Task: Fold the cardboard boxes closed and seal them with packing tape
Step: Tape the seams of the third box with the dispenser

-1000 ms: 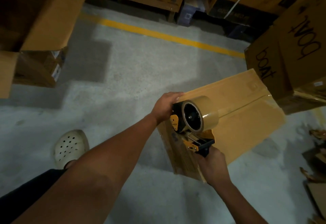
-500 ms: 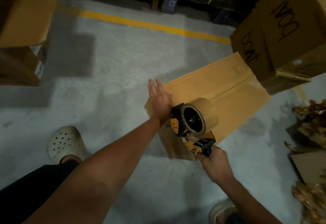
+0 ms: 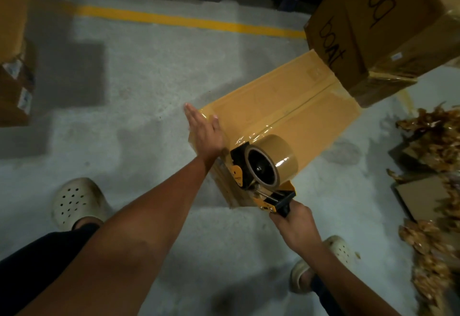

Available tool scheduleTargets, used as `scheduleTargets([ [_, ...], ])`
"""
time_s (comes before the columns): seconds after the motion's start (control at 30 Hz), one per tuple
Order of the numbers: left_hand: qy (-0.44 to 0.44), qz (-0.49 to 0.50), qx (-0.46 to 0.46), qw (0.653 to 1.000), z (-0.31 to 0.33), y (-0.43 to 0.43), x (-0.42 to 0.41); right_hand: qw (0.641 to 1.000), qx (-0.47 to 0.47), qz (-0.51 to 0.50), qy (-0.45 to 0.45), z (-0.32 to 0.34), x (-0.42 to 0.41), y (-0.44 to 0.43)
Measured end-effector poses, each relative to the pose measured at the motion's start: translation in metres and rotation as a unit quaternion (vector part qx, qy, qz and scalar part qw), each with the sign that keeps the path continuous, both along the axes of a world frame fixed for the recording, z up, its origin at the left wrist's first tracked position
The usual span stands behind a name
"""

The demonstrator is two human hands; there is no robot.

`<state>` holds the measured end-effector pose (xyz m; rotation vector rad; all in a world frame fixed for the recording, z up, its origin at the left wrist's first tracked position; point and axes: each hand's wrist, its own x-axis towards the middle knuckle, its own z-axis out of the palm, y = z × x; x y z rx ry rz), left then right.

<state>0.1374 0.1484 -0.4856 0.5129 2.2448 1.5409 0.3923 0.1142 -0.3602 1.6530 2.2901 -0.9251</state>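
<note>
Your left hand (image 3: 204, 131) presses flat on the box (image 3: 271, 91) at its near-left corner, right hand (image 3: 296, 226) grips the tape dispenser (image 3: 261, 166) at the box's near end, seam (image 3: 301, 107) running away from you.

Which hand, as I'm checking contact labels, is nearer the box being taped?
Left. The left hand lies flat on the box's top, at its left edge; the right hand grips the tape dispenser's handle, off the box's near corner.
</note>
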Motion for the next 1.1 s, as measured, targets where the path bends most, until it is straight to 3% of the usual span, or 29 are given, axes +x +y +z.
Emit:
scheduleTargets([
  [0.1, 0.062, -0.003, -0.096, 0.993, 0.006, -0.003, 0.003, 1.0, -0.001, -0.009, -0.002, 0.003, -0.004, 0.002],
  [0.17, 0.087, -0.034, -0.092, 0.991, 0.005, -0.009, 0.013, 1.0, 0.0, -0.013, -0.007, 0.003, -0.005, 0.003],
  [0.57, -0.004, -0.007, 0.055, 0.998, -0.005, -0.013, 0.035, 1.0, 0.0, -0.004, 0.002, -0.003, -0.002, -0.001],
  [0.77, -0.038, 0.008, 0.037, 0.999, 0.0, -0.012, 0.038, 1.0, -0.004, -0.005, -0.008, -0.005, 0.028, -0.01],
  [1.1, -0.047, -0.056, -0.065, 0.995, 0.008, -0.016, 0.027, 1.0, -0.012, -0.006, -0.028, 0.004, 0.059, -0.024],
])
